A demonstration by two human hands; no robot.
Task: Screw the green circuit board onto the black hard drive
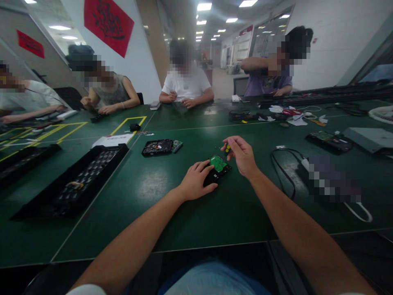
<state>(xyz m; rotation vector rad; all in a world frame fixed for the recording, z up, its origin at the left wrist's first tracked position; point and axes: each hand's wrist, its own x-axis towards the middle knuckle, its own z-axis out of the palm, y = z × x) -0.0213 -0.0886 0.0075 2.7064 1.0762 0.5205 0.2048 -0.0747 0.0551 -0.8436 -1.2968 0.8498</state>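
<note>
A black hard drive (211, 177) with a green circuit board (218, 163) on its upper face lies on the green table in front of me. My left hand (196, 180) rests over its left side with fingers spread; a fingertip touches near the board and the thumb lies along the near edge. In my right hand (241, 155) is a small screwdriver (227, 149) with a yellow and black handle, pinched between the fingers. Its shaft points down toward the board's right part; whether the tip sits in a screw is too small to tell.
Left of the drive lie another opened hard drive (157, 147) and a small circuit board (177, 146). A long black tray (76, 184) holds many small parts. To the right are a black cable (284, 172), another drive (328, 140) and a grey box (370, 139). Several people sit across the table.
</note>
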